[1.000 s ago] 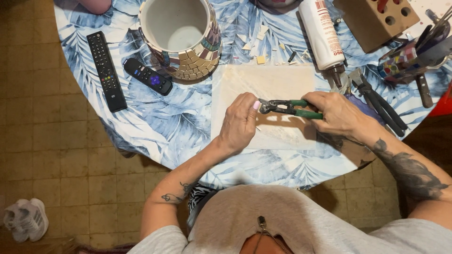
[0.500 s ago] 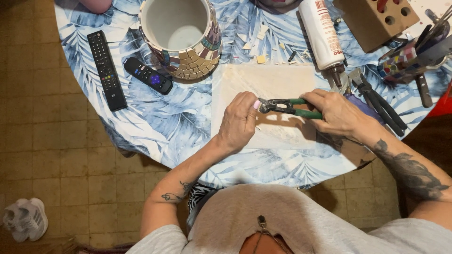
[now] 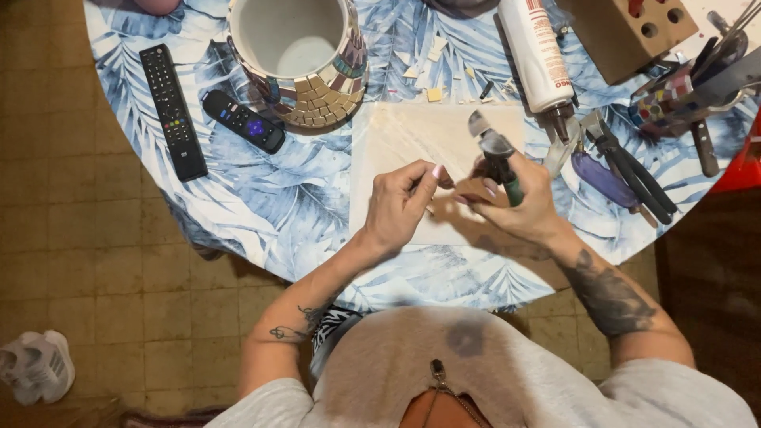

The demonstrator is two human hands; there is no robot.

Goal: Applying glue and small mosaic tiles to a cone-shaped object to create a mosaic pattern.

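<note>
My right hand [image 3: 519, 202] grips green-handled tile nippers [image 3: 497, 157], their metal jaws now pointing up and away from me. My left hand [image 3: 400, 204] is beside it, fingertips pinched together near the right hand's fingers; any small piece between them is too small to make out. Both hands hover over a pale square tile [image 3: 412, 143] that lies on the round table with a blue leaf-pattern cloth [image 3: 293, 198].
A mosaic-covered pot [image 3: 297, 55] stands at the back, with two black remotes [image 3: 170, 111] to its left. A glue tube [image 3: 539, 51], pliers [image 3: 630, 170], a wooden block [image 3: 634, 28] and several tools crowd the right side. Small tile bits [image 3: 432, 75] lie behind the tile.
The nippers lay sideways across the tile, jaws toward my left hand; my right hand has turned them so the jaws point up. My left hand has drawn back slightly.
</note>
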